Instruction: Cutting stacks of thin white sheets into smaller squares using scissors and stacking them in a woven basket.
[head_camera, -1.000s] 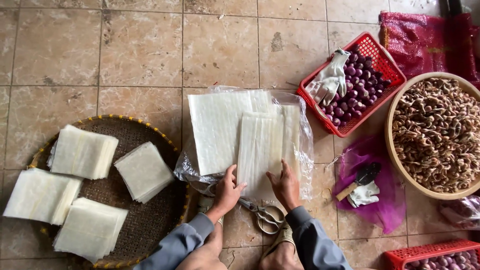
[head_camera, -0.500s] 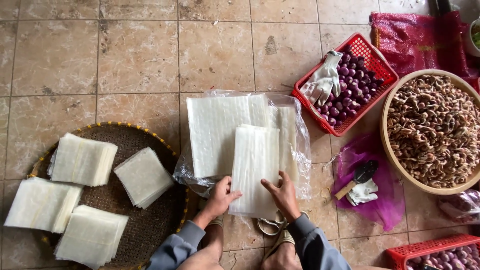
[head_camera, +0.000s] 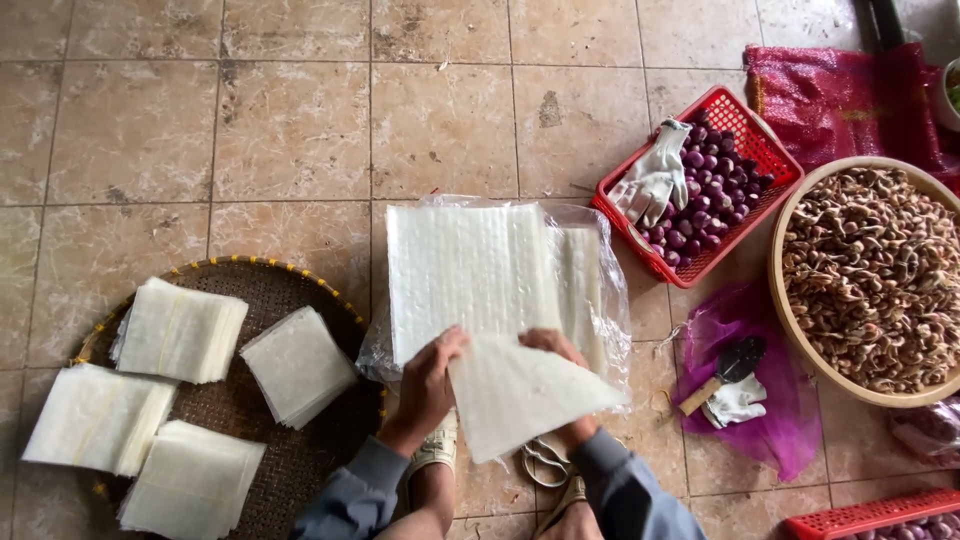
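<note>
Starting at left, a round woven tray (head_camera: 300, 470) carries four stacks of cut white squares (head_camera: 180, 330), w/ the left hand (head_camera: 430, 385) pinching the near-left edge of a thin rice-paper sheet (head_camera: 525, 395) lifted and tilted over the big stack in its clear plastic bag (head_camera: 480, 270). Right hand (head_camera: 555, 350) sits mostly behind that sheet, so I cannot tell how its fingers grip; scissors (head_camera: 545, 462) are half hidden below. Sheet looks light, stiff-ish and brittle, likely to crack if bent, so best held by opposite edges.

Both hands, left hand (head_camera: 428, 385) and right hand (head_camera: 556, 352), lift a white sheet (head_camera: 520, 395) above scissors (head_camera: 545, 463) beside a woven tray (head_camera: 300, 460).
</note>
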